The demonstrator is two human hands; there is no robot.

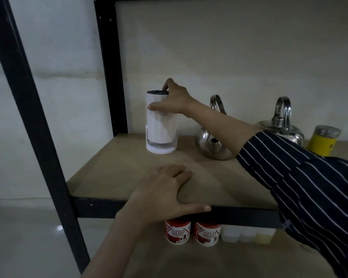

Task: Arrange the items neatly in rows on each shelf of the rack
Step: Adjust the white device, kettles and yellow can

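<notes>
A tall white cylinder with a dark top (pixel 161 129) stands upright at the back left of the wooden shelf (pixel 113 177). My right hand (pixel 174 99) grips its upper end, thumb across the front and fingers over the dark top. My left hand (pixel 165 193) rests flat on the shelf's front edge, fingers straight, thumb along the black rail. To the right of the cylinder sit two steel kettles, the nearer kettle (pixel 214 141) partly behind my forearm and the second kettle (pixel 281 125) further right, then a yellow jar with a metal lid (pixel 322 140).
Black rack uprights (pixel 111 67) frame the left side. On the shelf below stand two red-and-white cans (pixel 177 231) and a row of pale plastic containers (pixel 247 234). A white wall lies behind; a pale tiled floor (pixel 28 237) to the left.
</notes>
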